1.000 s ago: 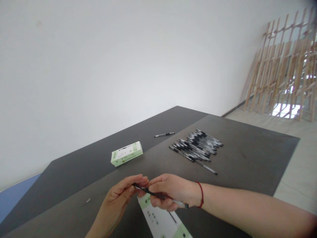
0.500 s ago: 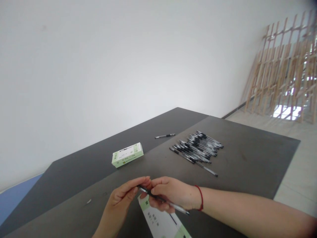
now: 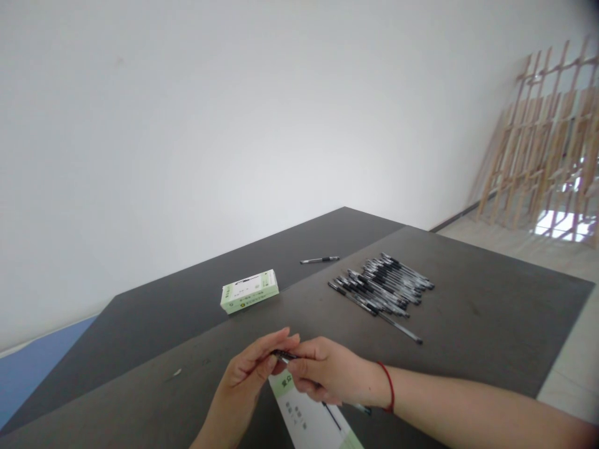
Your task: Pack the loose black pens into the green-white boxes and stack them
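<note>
Both of my hands meet over a pen [image 3: 283, 355] with a clear barrel and black parts. My right hand [image 3: 322, 371], with a red cord at the wrist, is closed on the pen and hides most of it; a pen end pokes out under the wrist. The thumb and fingers of my left hand [image 3: 250, 368] close on the pen's black end. Below the hands lies a white and green box [image 3: 299, 416] with a pen printed on it, its far end partly covered by my fingers.
A second white and green box [image 3: 250, 292] sits farther back on the dark table [image 3: 468, 355]. Several similar pens [image 3: 381, 284] lie in a pile at right, with a single pen [image 3: 319, 260] behind. Wooden frames [image 3: 545, 143] lean by the wall; a small white scrap [image 3: 176, 373] lies at left.
The pen has turned in my right hand, so less of its barrel shows now. The whole view has shifted slightly; boxes and piled pens keep their places on the table.
</note>
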{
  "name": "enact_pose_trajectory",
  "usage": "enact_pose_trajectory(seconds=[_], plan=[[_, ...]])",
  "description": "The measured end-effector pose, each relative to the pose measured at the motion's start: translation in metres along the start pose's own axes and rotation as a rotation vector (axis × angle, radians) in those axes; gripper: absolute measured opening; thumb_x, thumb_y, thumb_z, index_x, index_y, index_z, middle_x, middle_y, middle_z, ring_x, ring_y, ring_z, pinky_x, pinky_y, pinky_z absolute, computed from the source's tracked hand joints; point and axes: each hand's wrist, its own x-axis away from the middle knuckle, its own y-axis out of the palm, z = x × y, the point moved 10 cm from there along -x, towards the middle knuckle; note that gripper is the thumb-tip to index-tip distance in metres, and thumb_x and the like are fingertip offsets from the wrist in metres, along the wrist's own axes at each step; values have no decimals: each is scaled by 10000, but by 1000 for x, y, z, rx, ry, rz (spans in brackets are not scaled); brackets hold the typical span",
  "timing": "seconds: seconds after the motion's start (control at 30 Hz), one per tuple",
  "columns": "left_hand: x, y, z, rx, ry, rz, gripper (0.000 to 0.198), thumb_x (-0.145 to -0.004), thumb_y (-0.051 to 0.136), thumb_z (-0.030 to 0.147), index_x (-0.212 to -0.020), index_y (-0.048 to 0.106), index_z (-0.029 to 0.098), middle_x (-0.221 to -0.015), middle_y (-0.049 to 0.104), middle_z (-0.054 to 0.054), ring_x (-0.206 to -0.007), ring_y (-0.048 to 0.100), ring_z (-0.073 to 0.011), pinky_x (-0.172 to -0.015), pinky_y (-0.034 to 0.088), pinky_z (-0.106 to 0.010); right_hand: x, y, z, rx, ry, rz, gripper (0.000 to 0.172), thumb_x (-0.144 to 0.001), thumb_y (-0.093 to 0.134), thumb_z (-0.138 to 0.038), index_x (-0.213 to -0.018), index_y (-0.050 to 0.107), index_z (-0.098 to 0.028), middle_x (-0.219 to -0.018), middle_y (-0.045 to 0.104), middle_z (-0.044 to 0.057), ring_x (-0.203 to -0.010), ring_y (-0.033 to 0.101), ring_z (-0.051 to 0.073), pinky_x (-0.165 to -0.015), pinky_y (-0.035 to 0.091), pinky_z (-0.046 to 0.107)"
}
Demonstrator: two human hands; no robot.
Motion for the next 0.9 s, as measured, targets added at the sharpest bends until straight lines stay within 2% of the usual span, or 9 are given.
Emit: enact_pose_trajectory(seconds=[0.2, 0.3, 0.47, 0.6, 0.7, 0.8, 0.9], plan=[[3, 0, -2, 52, 7, 71, 266, -857, 669, 412, -1098, 731, 317, -1134, 754, -32, -1037, 676, -183, -848, 512, -224, 3, -1, -5, 70, 22, 39, 115, -875, 445, -163, -772, 493, -176, -532, 417, -92, -351, 322, 29, -304, 232, 144], [5, 0, 1, -8, 25, 78, 266, -878, 635, 435, -1109, 721, 335, -1155, 746, -22, -1045, 680, -187, -833, 533, -226, 3, 1, -7, 36, 36, 30, 149, -882, 438, -153, -739, 470, -179, -521, 414, -92, -341, 309, 28, -309, 215, 154], [12, 7, 22, -440, 208, 41, 297, -979, 468, 353, -1202, 663, 380, -1269, 687, 28, -1147, 636, -149, -901, 516, -186, -2, 4, 0, -83, 6, 34, 221, -891, 438, -137, -676, 420, -181, -523, 402, -89, -355, 317, 22, -347, 219, 161], [19, 17, 34, -733, 423, 55, 407, -998, 395, 227, -1342, 537, 393, -1374, 608, 60, -1310, 507, -124, -1106, 362, -221, -6, 7, 8, -154, -77, -4, 236, -911, 469, -223, -686, 406, -190, -542, 381, -88, -351, 303, 24, -339, 204, 165], [24, 23, 34, -829, 521, 66, 478, -991, 367, 157, -1406, 452, 378, -1403, 579, 61, -1384, 408, -114, -1165, 276, -248, -7, 8, 13, -154, -94, 4, 246, -915, 489, -258, -696, 398, -193, -551, 376, -85, -358, 305, 27, -339, 209, 165], [27, 28, 31, -813, 518, 67, 514, -996, 340, 150, -1454, 362, 382, -1389, 587, 48, -1358, 439, -113, -1159, 295, -271, -8, 11, 15, -184, -65, 13, 172, -923, 480, -247, -768, 429, -192, -546, 364, -96, -367, 286, 33, -349, 204, 158], [23, 34, 22, -724, 422, 45, 493, -1009, 315, 214, -1474, 296, 376, -1409, 566, 13, -1332, 477, -139, -1155, 314, -338, -9, 10, 14, -154, -23, 29, 100, -943, 445, -243, -855, 440, -196, -527, 350, -112, -359, 251, 39, -354, 222, 158]])
